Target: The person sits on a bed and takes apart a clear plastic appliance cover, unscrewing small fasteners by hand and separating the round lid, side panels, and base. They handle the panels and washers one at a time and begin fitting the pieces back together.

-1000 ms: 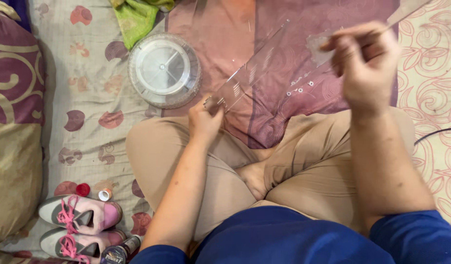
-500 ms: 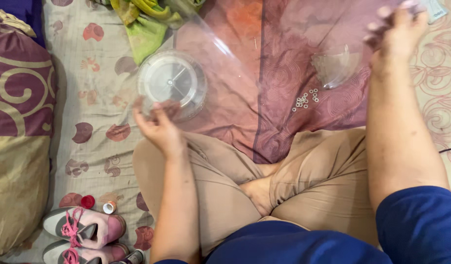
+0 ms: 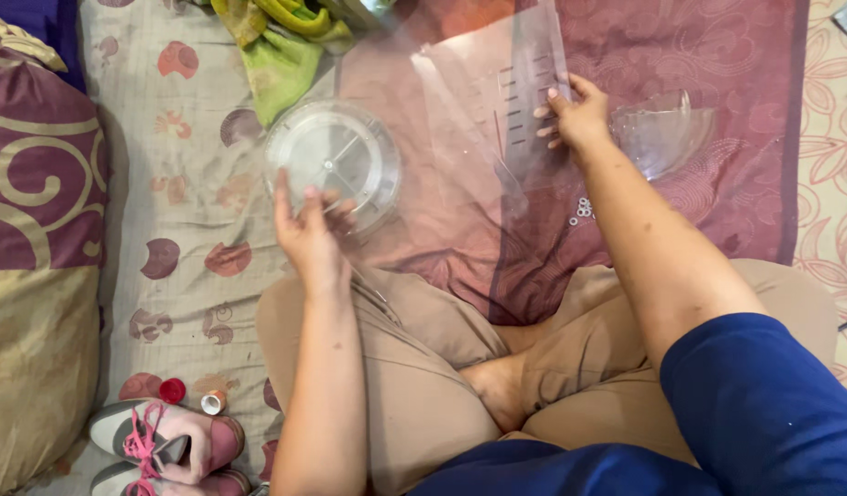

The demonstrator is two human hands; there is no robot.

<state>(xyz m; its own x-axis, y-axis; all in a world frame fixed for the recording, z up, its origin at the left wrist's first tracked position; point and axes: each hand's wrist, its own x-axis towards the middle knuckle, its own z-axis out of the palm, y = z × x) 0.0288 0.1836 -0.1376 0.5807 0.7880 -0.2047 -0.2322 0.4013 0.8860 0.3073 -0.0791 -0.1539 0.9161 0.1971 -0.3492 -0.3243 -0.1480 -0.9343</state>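
- Fingers of the left hand (image 3: 306, 230) are spread open against the round clear lid (image 3: 334, 165) on the bedspread (image 3: 180, 184).
- A clear plastic sheet (image 3: 497, 101) is pinched at its edge by the right hand (image 3: 575, 115).

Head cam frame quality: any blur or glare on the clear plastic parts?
Head view: soft, even light, no hard shadows; the clear sheet in the right hand shows pale sheen and slight motion smear at its lower edge; the round clear lid by the left hand reads fairly sharp; shoes sharp.
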